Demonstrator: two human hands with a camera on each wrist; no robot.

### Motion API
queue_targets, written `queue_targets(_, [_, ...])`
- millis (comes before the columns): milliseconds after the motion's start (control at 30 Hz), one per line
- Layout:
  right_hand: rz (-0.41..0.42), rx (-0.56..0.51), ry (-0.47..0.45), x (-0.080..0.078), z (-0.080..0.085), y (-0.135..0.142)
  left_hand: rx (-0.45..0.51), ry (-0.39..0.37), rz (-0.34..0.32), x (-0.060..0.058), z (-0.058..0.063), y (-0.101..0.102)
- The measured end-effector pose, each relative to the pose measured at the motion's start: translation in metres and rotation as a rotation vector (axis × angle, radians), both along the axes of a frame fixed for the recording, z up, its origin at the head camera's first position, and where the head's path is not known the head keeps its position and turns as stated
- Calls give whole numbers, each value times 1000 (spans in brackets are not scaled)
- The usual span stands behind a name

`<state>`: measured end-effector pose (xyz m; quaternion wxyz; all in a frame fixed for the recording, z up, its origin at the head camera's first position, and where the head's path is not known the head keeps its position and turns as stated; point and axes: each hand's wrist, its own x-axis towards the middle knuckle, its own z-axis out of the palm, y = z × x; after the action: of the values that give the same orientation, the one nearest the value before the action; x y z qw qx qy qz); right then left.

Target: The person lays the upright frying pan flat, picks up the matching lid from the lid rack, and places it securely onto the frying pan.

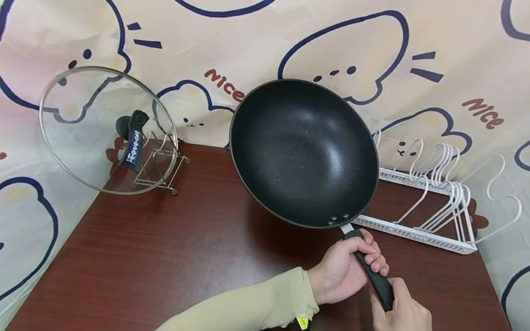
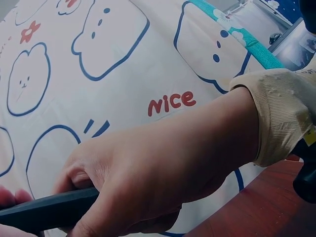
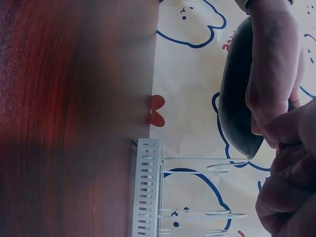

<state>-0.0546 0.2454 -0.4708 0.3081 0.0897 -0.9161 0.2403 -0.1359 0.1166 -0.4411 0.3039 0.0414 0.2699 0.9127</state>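
Note:
A black frying pan point(image 1: 304, 154) is held up above the table, its dark inside facing the head view. My left hand point(image 1: 343, 273) grips the black handle point(image 1: 379, 286) close to the pan, fingers curled round it. At the handle's far end, my right hand point(image 1: 407, 327) holds it between thumb and fingers. The left wrist view shows the handle point(image 2: 54, 210) in the left hand point(image 2: 138, 177), with right fingertips point(image 2: 12, 197) at the edge. In the right wrist view the pan's outer side point(image 3: 234, 98) appears beyond both hands, and the right palm is hidden.
A glass lid point(image 1: 81, 134) with a black knob stands tilted on a wire rack point(image 1: 174, 175) at the back left. White hangers point(image 1: 452, 209) stand in a white slotted rack point(image 1: 418, 234) at the back right. Patterned cloth point(image 1: 201, 43) encloses the brown table point(image 1: 172, 248).

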Motion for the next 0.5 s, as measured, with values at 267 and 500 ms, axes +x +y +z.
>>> queue_targets(267, [10,4,-8,-1,1,-5,17,24,-1,0,0,-7])
queue_targets(500, [17,0,-35,-1,-2,-11,-14,1,8,-1,-7,-14])
